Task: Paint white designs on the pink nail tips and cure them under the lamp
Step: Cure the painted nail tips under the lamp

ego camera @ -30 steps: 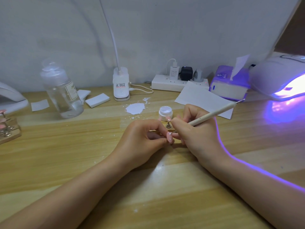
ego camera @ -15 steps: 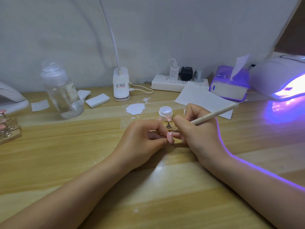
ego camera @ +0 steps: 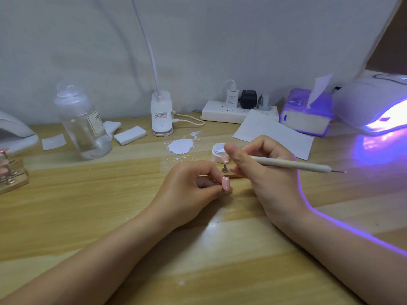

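My left hand pinches a pink nail tip with small white marks at the table's middle. My right hand grips a white dotting pen; the pen lies nearly level, its metal point aimed right, away from the tip. A small open jar of white gel stands just behind the hands. Beside it a second pink tip sits on a metal stand. The curing lamp glows violet at the far right.
A clear bottle and white pads lie back left. A wooden holder with more pink tips sits at the left edge. White paint smear, desk lamp base, power strip, paper sheet and tissue box line the back.
My right hand has lifted the pen off the nail tip and swung it, so its free end dropped from pointing up-right to nearly level. The left hand stays put.
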Demonstrator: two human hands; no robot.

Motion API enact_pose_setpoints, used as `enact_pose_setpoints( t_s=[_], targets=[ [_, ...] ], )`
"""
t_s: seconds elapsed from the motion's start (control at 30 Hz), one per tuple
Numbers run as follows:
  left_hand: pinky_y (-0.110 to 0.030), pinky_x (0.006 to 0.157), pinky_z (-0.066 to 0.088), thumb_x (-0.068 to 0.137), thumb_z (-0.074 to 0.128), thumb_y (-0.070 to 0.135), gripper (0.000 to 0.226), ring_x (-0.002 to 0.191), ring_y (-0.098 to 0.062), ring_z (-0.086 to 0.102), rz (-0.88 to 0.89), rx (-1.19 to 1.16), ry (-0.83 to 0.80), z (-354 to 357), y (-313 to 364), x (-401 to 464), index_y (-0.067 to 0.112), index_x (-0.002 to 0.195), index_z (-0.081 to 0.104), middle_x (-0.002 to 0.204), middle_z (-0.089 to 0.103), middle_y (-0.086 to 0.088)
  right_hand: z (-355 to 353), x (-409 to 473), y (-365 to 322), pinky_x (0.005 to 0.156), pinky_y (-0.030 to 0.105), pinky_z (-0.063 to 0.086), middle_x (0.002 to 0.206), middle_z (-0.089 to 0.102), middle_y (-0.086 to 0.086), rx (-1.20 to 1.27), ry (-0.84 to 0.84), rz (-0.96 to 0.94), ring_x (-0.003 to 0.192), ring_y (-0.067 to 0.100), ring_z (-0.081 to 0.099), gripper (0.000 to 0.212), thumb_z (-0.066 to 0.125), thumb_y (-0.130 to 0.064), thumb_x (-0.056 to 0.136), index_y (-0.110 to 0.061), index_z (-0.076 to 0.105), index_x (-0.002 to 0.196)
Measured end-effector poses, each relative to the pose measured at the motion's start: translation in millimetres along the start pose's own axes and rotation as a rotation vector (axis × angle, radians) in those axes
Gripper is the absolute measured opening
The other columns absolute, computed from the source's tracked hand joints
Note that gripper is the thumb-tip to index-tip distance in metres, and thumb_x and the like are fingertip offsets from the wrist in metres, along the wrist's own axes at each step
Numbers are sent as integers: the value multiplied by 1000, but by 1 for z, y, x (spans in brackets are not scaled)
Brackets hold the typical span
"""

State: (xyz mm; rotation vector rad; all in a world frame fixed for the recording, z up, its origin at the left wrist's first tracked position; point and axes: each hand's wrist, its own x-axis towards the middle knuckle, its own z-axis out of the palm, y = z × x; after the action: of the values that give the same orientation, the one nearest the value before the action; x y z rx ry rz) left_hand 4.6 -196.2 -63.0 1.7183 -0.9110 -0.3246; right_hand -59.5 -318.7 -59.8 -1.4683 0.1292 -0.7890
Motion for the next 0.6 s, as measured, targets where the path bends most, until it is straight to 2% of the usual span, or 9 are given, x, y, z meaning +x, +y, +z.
enact_pose_setpoints(
  t_s=[0.07, 0.13, 0.23, 0.33, 0.47, 0.6],
  targets=[
    [-7, 65, 46, 75, 70, -1, 20, 74, -5, 70, 3, -2, -4, 0, 0, 0, 14, 64, 64, 65, 70, 6, 1, -1, -1, 60, 27, 55, 50, 61, -7, -17, -15, 24, 53, 5, 61, 26, 73, -40, 56, -24, 54, 51],
    [-8, 67, 48, 76, 71, -1, 17, 76, -4, 69, 3, -4, -5, 0, -1, 1, 11, 65, 64, 70, 72, 0, 2, -3, -3, 62, 31, 55, 41, 53, -8, -34, -17, 29, 45, 3, 55, 34, 72, -39, 60, -20, 47, 49],
    [-9, 65, 47, 77, 70, 0, 11, 72, -3, 69, 0, 1, -8, 0, -2, 1, 6, 69, 65, 73, 73, -3, 3, -5, -3, 48, 21, 50, 32, 41, -8, -18, -20, 20, 33, 2, 48, 45, 72, -18, 75, -12, 37, 47],
    [-8, 63, 46, 78, 68, -3, 12, 71, -2, 69, 0, -3, -10, 0, -3, 1, 5, 70, 65, 75, 73, -2, 2, -3, 0, 40, 12, 41, 30, 38, -8, -39, -35, 35, 29, 1, 44, 45, 62, 4, 77, -12, 33, 46],
    [-8, 64, 46, 78, 68, -4, 13, 72, 0, 68, -4, -11, -10, 0, -4, 1, 5, 69, 65, 74, 73, 0, 3, -3, 1, 39, 10, 37, 31, 43, -6, -50, -98, 38, 32, 0, 42, 40, 56, 6, 73, -13, 33, 46],
    [-8, 62, 45, 77, 69, -2, 15, 70, -1, 68, -6, -8, 1, 1, -4, 1, 8, 67, 64, 68, 71, 4, 3, -3, 2, 41, 13, 41, 32, 45, -5, -76, -108, 28, 33, 0, 43, 39, 55, 7, 73, -11, 35, 45]
  ],
)
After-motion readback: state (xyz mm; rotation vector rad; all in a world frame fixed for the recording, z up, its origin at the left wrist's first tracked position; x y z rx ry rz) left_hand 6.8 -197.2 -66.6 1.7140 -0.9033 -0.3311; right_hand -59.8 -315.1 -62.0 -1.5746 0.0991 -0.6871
